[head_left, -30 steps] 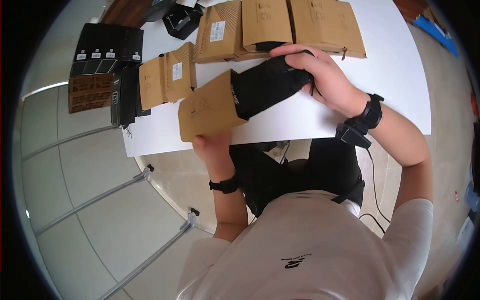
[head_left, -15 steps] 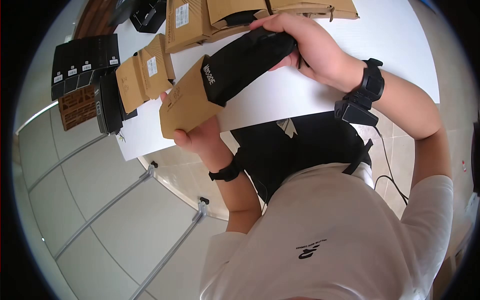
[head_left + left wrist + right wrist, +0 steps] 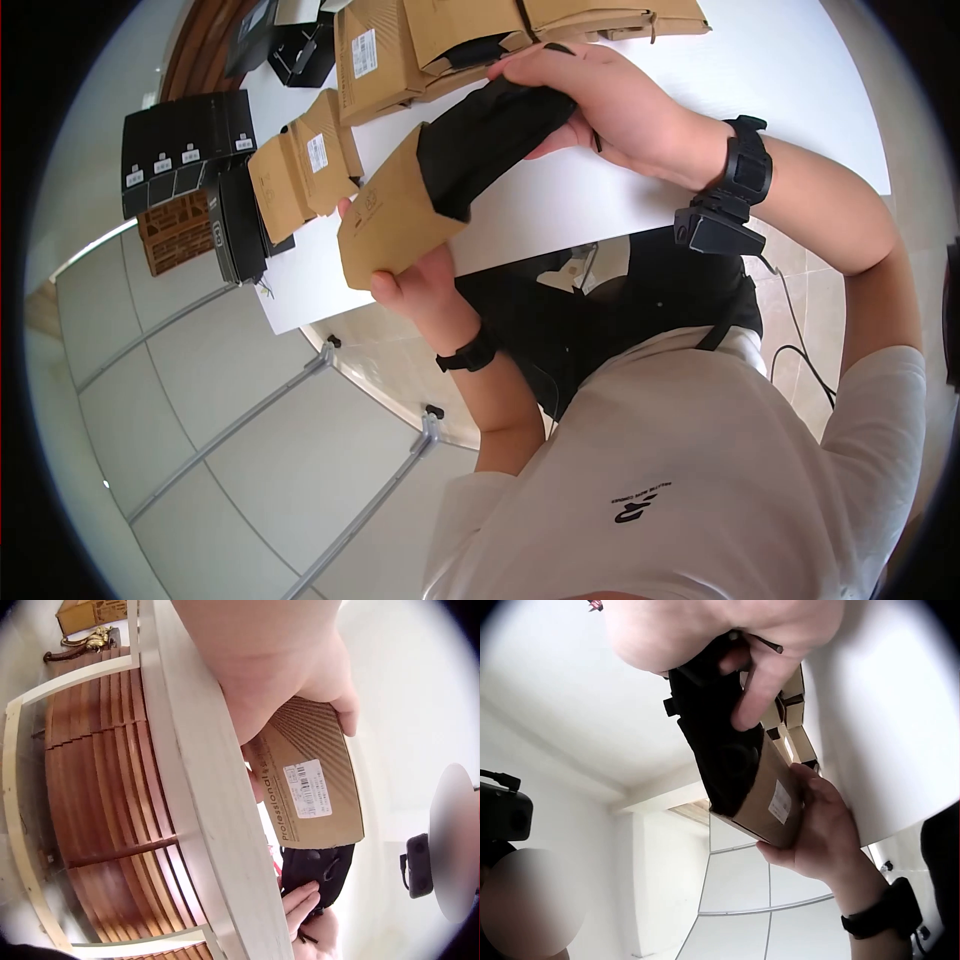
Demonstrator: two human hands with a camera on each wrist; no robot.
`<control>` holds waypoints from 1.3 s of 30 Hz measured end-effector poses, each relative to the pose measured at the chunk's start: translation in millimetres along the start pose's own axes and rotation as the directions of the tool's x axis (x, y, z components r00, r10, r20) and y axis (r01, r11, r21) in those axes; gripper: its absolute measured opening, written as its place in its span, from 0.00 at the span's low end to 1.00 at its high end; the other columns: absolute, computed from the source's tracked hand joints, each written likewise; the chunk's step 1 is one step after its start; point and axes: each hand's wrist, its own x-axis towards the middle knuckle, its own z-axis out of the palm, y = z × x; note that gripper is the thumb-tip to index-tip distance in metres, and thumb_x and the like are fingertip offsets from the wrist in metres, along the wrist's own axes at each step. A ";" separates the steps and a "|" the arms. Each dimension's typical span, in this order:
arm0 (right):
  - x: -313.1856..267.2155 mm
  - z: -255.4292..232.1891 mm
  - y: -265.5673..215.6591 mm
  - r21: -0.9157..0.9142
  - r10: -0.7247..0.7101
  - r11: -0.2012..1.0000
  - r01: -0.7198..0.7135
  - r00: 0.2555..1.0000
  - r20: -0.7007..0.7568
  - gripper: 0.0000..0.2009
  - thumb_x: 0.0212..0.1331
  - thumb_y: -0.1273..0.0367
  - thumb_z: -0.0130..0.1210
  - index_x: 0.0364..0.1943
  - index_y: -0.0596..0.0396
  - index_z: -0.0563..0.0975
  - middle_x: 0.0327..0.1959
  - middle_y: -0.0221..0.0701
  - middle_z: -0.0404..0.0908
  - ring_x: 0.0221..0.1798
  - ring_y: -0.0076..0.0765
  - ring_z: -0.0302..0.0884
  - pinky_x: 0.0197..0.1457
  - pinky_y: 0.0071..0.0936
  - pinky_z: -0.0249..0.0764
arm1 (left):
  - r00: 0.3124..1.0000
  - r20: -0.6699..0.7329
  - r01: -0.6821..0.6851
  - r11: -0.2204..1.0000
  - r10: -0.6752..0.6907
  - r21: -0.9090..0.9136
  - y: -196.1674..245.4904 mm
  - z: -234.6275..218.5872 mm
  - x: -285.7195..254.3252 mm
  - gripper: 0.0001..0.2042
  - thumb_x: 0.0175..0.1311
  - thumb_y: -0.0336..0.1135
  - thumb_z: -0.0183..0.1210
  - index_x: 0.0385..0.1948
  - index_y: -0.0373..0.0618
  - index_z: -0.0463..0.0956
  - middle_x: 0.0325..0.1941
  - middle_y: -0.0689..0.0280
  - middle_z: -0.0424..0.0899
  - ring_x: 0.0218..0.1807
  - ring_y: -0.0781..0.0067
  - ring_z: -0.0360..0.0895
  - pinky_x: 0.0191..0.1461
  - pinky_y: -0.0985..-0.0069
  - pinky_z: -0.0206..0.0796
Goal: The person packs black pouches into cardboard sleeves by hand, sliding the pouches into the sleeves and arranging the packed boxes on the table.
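Observation:
My left hand [image 3: 425, 288] holds a narrow brown cardboard box [image 3: 392, 215] from below at its closed end, thumb on the near side. In the left wrist view, a white barcode label [image 3: 307, 789] shows on the box's printed face. A black pouch [image 3: 485, 140] sits partly inside the box's open end, its other end sticking out up and to the right. My right hand [image 3: 625, 110] grips that outer end, thumb on top and fingers beneath. Box and pouch are tilted in the air over the front part of the white table [image 3: 640, 190].
Several brown boxes [image 3: 375, 60] stand along the back of the table, one with black material inside. Two smaller brown boxes [image 3: 290, 175] and black boxes [image 3: 185, 135] lie at the left. An opened black box [image 3: 303, 55] is at the back left.
The box and pouch have moved left in view and tilted more steeply. White lettering on the pouch, visible half a second ago, no longer shows, and slightly less of the pouch sticks out.

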 end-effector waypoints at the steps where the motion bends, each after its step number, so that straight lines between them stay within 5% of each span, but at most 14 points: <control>1: -0.1 -0.6 1.0 -0.024 0.016 1.000 -0.015 0.999 0.030 0.17 0.67 0.63 0.52 0.50 0.64 0.76 0.43 0.36 0.83 0.40 0.31 0.84 0.42 0.24 0.85 | 1.000 -0.026 0.001 0.996 0.001 0.091 -0.6 0.8 -0.8 0.43 0.54 0.62 0.62 0.71 0.53 0.57 0.73 0.64 0.60 0.75 0.54 0.53 0.76 0.49 0.45; 6: -2.8 2.3 10.8 -0.239 -0.007 0.971 0.031 0.995 0.103 0.21 0.65 0.58 0.56 0.51 0.63 0.76 0.40 0.34 0.82 0.37 0.26 0.82 0.39 0.22 0.81 | 0.998 0.027 0.044 0.989 -0.049 0.139 2.5 4.2 -2.3 0.44 0.55 0.60 0.62 0.72 0.51 0.55 0.73 0.61 0.60 0.74 0.53 0.55 0.75 0.52 0.47; 8: -10.1 5.4 -1.5 -0.434 0.117 0.901 -0.014 0.970 0.211 0.19 0.68 0.62 0.55 0.58 0.58 0.73 0.38 0.28 0.81 0.31 0.21 0.80 0.32 0.18 0.77 | 0.999 0.007 0.034 0.995 -0.034 0.091 2.4 6.5 -2.2 0.44 0.55 0.60 0.62 0.72 0.50 0.54 0.73 0.61 0.60 0.74 0.53 0.56 0.75 0.51 0.48; 9: -11.4 7.2 -2.5 -0.449 0.150 0.893 -0.044 0.967 0.204 0.21 0.68 0.62 0.54 0.60 0.57 0.70 0.35 0.26 0.79 0.28 0.19 0.78 0.27 0.17 0.70 | 0.999 -0.011 0.042 0.998 -0.041 0.051 3.4 7.4 -1.8 0.44 0.55 0.60 0.62 0.72 0.50 0.54 0.73 0.60 0.60 0.74 0.53 0.56 0.76 0.51 0.47; 17: -11.2 7.6 2.2 -0.362 0.031 0.931 0.035 0.984 0.174 0.18 0.67 0.70 0.54 0.59 0.57 0.67 0.28 0.26 0.78 0.22 0.16 0.70 0.26 0.16 0.66 | 0.998 -0.066 0.006 1.000 -0.005 0.012 5.7 9.9 -1.9 0.46 0.55 0.59 0.64 0.72 0.50 0.52 0.73 0.62 0.59 0.74 0.53 0.56 0.76 0.51 0.47; 20: -11.3 4.7 2.0 -0.495 0.073 0.868 0.028 0.980 0.183 0.18 0.64 0.70 0.58 0.56 0.58 0.71 0.26 0.25 0.77 0.22 0.16 0.67 0.26 0.17 0.64 | 1.000 -0.029 -0.009 0.996 0.011 0.088 -0.2 4.5 -3.8 0.49 0.53 0.60 0.66 0.73 0.48 0.50 0.73 0.62 0.59 0.73 0.53 0.58 0.75 0.51 0.50; 22: -11.9 3.9 6.6 -0.646 -0.020 0.730 0.224 0.951 0.307 0.16 0.61 0.69 0.60 0.51 0.59 0.75 0.24 0.24 0.76 0.23 0.16 0.64 0.27 0.18 0.63 | 0.997 0.071 -0.055 0.958 0.036 0.282 -1.6 3.9 -3.0 0.52 0.51 0.62 0.67 0.73 0.47 0.48 0.72 0.60 0.60 0.72 0.53 0.59 0.73 0.51 0.55; 23: -16.1 3.7 4.5 -0.645 0.010 0.737 0.200 0.952 0.306 0.15 0.59 0.69 0.61 0.49 0.60 0.78 0.21 0.23 0.73 0.23 0.16 0.62 0.27 0.19 0.62 | 0.997 0.071 -0.056 0.958 0.038 0.281 -0.9 4.2 -4.0 0.52 0.51 0.62 0.67 0.73 0.47 0.48 0.72 0.60 0.60 0.72 0.53 0.59 0.73 0.51 0.55; 26: -13.8 1.8 4.3 -0.717 0.018 0.659 0.226 0.949 0.315 0.17 0.58 0.70 0.61 0.52 0.60 0.77 0.19 0.23 0.70 0.23 0.16 0.62 0.27 0.20 0.63 | 0.993 0.111 0.000 0.953 -0.036 0.303 5.5 17.7 -3.2 0.54 0.50 0.66 0.66 0.74 0.47 0.46 0.71 0.59 0.61 0.71 0.53 0.60 0.72 0.52 0.57; 29: -14.4 4.2 3.6 -0.684 -0.019 0.690 0.234 0.952 0.306 0.18 0.59 0.74 0.59 0.55 0.62 0.75 0.20 0.23 0.69 0.25 0.16 0.62 0.29 0.19 0.63 | 0.997 0.029 0.060 0.969 -0.069 0.241 9.8 21.7 -0.7 0.53 0.52 0.69 0.60 0.74 0.46 0.45 0.69 0.58 0.63 0.67 0.52 0.65 0.61 0.54 0.70; 31: -12.5 1.6 5.4 -0.646 -0.051 0.725 0.239 0.954 0.296 0.19 0.60 0.78 0.57 0.57 0.64 0.73 0.26 0.23 0.71 0.28 0.15 0.63 0.33 0.16 0.64 | 0.966 0.116 0.246 0.962 -0.232 -0.120 14.3 16.6 2.0 0.49 0.56 0.67 0.55 0.74 0.45 0.45 0.66 0.55 0.65 0.60 0.50 0.72 0.42 0.60 0.78; 34: -10.1 2.8 4.1 -0.608 -0.053 0.767 0.204 0.965 0.257 0.20 0.60 0.76 0.57 0.57 0.64 0.72 0.28 0.23 0.71 0.30 0.15 0.63 0.34 0.16 0.65 | 0.947 0.036 0.315 0.947 -0.318 0.067 21.6 19.8 6.4 0.44 0.58 0.60 0.54 0.73 0.46 0.47 0.64 0.52 0.67 0.54 0.49 0.76 0.27 0.67 0.74; 38: -9.8 2.7 1.1 -0.687 -0.058 0.702 0.189 0.976 0.210 0.22 0.57 0.68 0.61 0.55 0.62 0.74 0.25 0.28 0.75 0.29 0.21 0.69 0.35 0.21 0.71 | 0.930 -0.022 0.367 0.927 -0.366 0.072 24.1 27.6 10.0 0.42 0.55 0.49 0.60 0.71 0.46 0.51 0.62 0.51 0.69 0.54 0.49 0.76 0.28 0.66 0.76; 39: -9.9 4.5 -4.2 -0.692 -0.024 0.699 0.181 0.973 0.230 0.20 0.57 0.67 0.60 0.52 0.61 0.74 0.24 0.32 0.77 0.26 0.27 0.75 0.34 0.26 0.73 | 0.921 0.003 0.390 0.921 -0.390 0.024 26.1 27.2 10.5 0.42 0.52 0.46 0.63 0.70 0.45 0.52 0.62 0.51 0.68 0.58 0.48 0.73 0.43 0.61 0.78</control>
